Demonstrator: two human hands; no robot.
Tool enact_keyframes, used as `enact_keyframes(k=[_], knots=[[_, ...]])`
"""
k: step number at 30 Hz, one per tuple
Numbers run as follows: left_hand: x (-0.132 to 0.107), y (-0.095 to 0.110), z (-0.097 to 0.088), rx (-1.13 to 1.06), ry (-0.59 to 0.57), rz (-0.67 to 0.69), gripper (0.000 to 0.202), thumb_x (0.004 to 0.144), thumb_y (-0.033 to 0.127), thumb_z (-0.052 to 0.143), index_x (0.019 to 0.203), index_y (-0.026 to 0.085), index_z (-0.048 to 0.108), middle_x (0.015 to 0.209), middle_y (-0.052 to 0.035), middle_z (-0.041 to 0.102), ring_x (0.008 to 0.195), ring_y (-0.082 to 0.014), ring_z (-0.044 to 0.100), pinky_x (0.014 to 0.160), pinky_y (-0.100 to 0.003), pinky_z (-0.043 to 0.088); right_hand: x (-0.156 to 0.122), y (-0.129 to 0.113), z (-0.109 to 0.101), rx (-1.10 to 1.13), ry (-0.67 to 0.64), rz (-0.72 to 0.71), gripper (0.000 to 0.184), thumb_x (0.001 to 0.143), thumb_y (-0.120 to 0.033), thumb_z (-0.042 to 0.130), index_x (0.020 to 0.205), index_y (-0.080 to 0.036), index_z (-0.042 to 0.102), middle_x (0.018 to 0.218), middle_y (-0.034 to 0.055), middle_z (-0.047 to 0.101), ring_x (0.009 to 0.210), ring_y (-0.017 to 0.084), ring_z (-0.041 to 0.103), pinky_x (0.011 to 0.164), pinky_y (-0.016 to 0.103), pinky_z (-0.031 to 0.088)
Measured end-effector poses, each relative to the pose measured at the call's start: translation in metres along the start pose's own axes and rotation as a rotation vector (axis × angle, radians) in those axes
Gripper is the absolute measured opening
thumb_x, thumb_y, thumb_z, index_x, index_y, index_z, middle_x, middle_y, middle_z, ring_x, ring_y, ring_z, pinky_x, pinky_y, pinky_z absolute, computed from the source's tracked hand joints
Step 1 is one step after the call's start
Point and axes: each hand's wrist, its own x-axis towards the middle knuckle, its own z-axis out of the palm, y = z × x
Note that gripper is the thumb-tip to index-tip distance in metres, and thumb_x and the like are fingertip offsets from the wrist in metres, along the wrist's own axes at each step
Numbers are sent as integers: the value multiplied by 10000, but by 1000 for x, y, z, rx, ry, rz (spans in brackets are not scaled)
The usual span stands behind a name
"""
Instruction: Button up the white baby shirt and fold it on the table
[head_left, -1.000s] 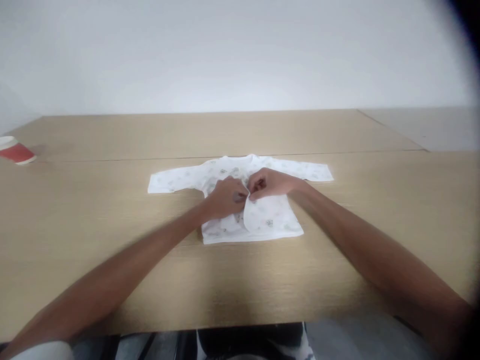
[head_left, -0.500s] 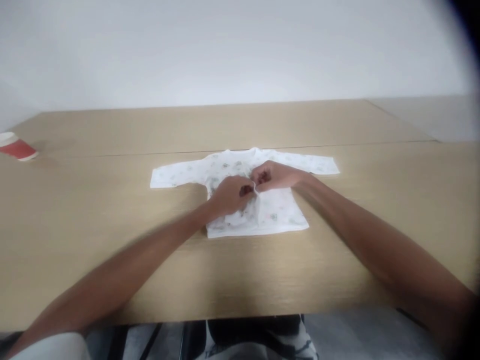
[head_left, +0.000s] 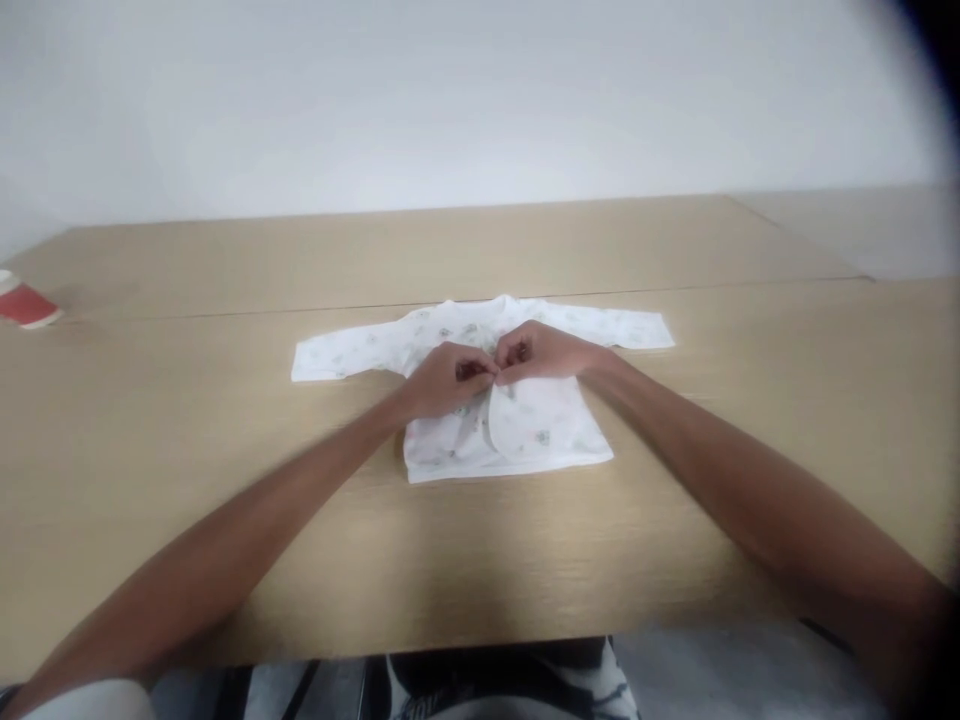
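My left hand and right hand meet over the middle of a white printed baby shirt, which lies flat with its sleeves spread near the middle of the bench. My fingers are curled narrow, both hands pinching the top of the shirt's rounded front flap, fingertips nearly touching. A red paper cup lies on its side near the bench's far left edge.

On the desk: one infant's long-sleeved top, lying flat at centre, sleeves spread left and right; one paper cup, on its side, by the far left edge.
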Motion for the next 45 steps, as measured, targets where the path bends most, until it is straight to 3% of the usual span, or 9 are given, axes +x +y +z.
enact_keyframes(k=[5,13,19,22,28,34,38,45], knots=[[0,-4,-1,-94,-16,-45,178,867,219,601,947,173,754,835,-27,702,691,-90,564,618,-200,410,4,5,1,61,-3,-3,363,729,-460,804,844,-131,700,709,16,601,631,86,499,556,208,344],[-1,-7,0,-155,-22,-8,182,865,191,592,976,167,734,876,-40,707,749,-111,616,663,-215,457,2,9,6,28,112,-32,319,760,-449,767,773,-135,714,719,24,622,594,75,479,522,212,322],[1,-6,2,-169,-38,-10,145,852,166,586,919,147,714,874,-44,700,769,-111,629,677,-209,461,1,6,10,44,154,-57,294,735,-417,784,745,-132,711,732,31,631,631,85,521,544,207,354],[1,-8,2,-230,-17,-31,103,838,191,628,919,135,658,851,-45,674,748,-106,612,656,-203,445,1,7,12,60,174,-78,266,710,-370,803,764,-130,704,724,25,626,637,86,530,550,204,369],[1,-13,-1,-438,-44,-75,212,842,260,652,889,163,469,777,-9,602,659,-81,549,611,-197,430,2,6,13,108,153,-111,246,717,-328,796,778,-124,675,690,12,603,595,71,491,518,196,336],[1,-9,1,-413,-14,-73,193,836,184,621,870,166,431,780,-14,618,677,-84,558,621,-197,434,1,7,12,115,140,-161,238,750,-348,785,777,-129,697,759,32,628,609,69,487,535,204,362],[0,-10,1,-407,-13,-88,198,850,217,627,890,172,439,801,-24,635,706,-103,581,634,-216,455,1,7,12,122,119,-184,208,763,-329,767,801,-134,704,782,35,641,609,65,485,541,203,376],[0,-8,3,-373,69,-92,179,850,194,615,877,175,439,741,-5,599,643,-80,536,585,-189,406,1,5,16,106,195,-230,181,737,-294,771,784,-130,708,821,47,653,623,70,493,549,212,390]])
